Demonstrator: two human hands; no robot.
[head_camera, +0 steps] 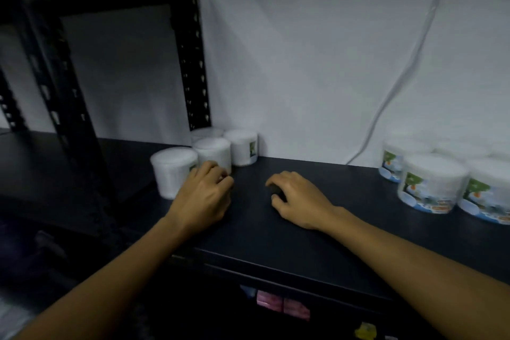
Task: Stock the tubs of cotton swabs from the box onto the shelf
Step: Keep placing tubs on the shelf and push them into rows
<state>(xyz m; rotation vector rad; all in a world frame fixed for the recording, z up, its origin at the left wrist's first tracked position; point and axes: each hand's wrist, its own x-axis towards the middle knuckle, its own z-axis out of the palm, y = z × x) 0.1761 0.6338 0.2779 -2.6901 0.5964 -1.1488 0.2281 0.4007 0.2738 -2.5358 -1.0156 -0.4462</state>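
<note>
Several small white tubs of cotton swabs (214, 153) stand in a cluster at the back left of the black shelf (289, 240), the nearest one (174, 171) furthest left. My left hand (204, 196) rests on the shelf just in front of them, its fingers curled together and its knuckles against the base of the tubs, with nothing held. A little to the right, my right hand (295, 199) lies palm down on the shelf with bent fingers apart, holding nothing. Wider tubs with green and blue labels (430, 185) stand grouped at the far right. The box is out of view.
Black perforated uprights (193, 63) rise behind the small tubs, with another upright (55, 91) further left. A white cable (400, 77) hangs down the pale wall to the shelf. Pink packets (281, 306) and a yellow item (365, 330) sit on the level below.
</note>
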